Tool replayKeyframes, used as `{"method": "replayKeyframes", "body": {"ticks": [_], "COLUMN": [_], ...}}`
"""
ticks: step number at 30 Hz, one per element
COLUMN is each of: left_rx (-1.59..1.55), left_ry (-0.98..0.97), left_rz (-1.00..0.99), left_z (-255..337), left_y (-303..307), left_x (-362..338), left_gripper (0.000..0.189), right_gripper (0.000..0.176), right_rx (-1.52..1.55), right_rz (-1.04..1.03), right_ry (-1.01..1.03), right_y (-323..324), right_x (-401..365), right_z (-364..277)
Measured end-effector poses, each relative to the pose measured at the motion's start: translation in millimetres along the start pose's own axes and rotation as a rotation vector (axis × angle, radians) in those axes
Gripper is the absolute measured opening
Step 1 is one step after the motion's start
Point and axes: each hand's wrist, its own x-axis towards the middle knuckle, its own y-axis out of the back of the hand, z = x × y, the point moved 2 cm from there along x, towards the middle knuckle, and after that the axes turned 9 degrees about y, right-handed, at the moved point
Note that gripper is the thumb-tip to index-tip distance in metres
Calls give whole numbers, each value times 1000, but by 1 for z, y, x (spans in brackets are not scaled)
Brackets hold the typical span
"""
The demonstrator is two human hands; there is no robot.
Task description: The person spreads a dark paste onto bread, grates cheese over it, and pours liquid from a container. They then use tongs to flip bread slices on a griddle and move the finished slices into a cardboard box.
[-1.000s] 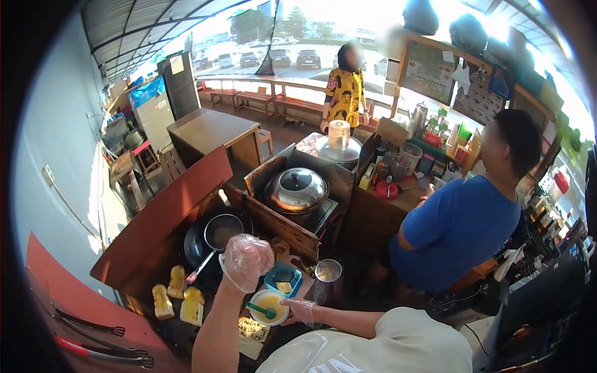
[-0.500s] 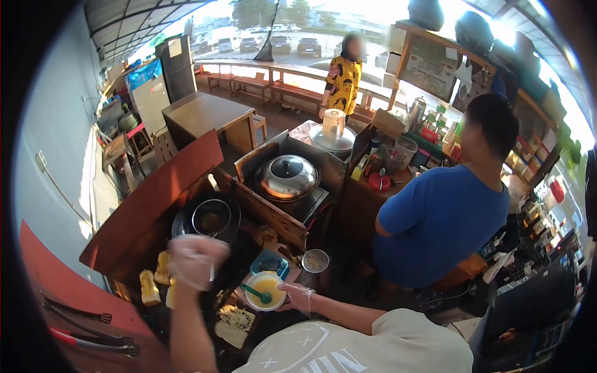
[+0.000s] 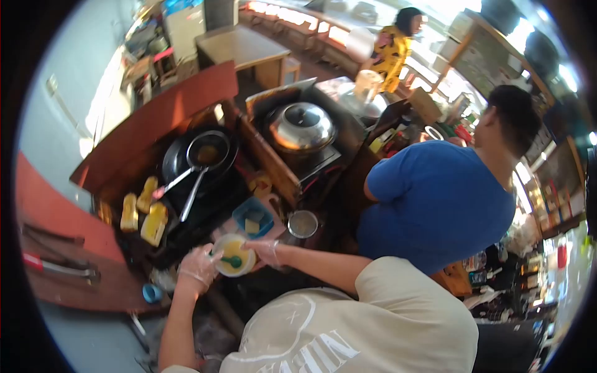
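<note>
One small bowl of yellow liquid, green utensil in it, low centre of view, between both hands. Right hand, gloved, fingers pinching the rim at 3 o'clock. Left hand, gloved, curled against it at 8 o'clock; can't tell what it grips. Blue tub at 1, metal cup at 2, pan at 11.

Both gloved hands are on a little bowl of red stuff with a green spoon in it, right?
Not red: the head view shows yellow stuff in the bowl. The gloved left hand and right hand are on it, green spoon inside.
</note>
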Motion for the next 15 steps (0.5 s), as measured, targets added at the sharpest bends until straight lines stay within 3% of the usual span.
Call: {"method": "replayKeyframes", "body": {"ticks": [1, 3, 8, 10, 13, 14, 15], "left_rx": [36, -27, -215, -458, -436, -464, -469], "left_ry": [-54, 42, 483, 432, 372, 568, 578], "left_rz": [-70, -154, -319, 129, 255, 244, 240], "left_z": [-3, -6, 21, 30, 51, 53, 50], "left_y": [-30, -57, -63, -58, -83, -88, -93], "left_x": [-10, -22, -65, -75, -69, -68, -70], "left_gripper": [48, 35, 20, 18, 17, 17, 17], "right_gripper": [57, 52, 57, 59, 60, 60, 60], "right_rx": [0, -147, -292, -293, -281, -284, -272], "right_rz": [-45, -106, -172, -151, -144, -149, -102], "right_ry": [-47, -136, -259, -204, -153, -164, -135], "right_y": [3, 5, 13, 12, 3, 1, -4], "right_x": [1, 2, 26, 30, 38, 41, 42], "right_z": [0, -1, 28, 34, 50, 54, 55]}}
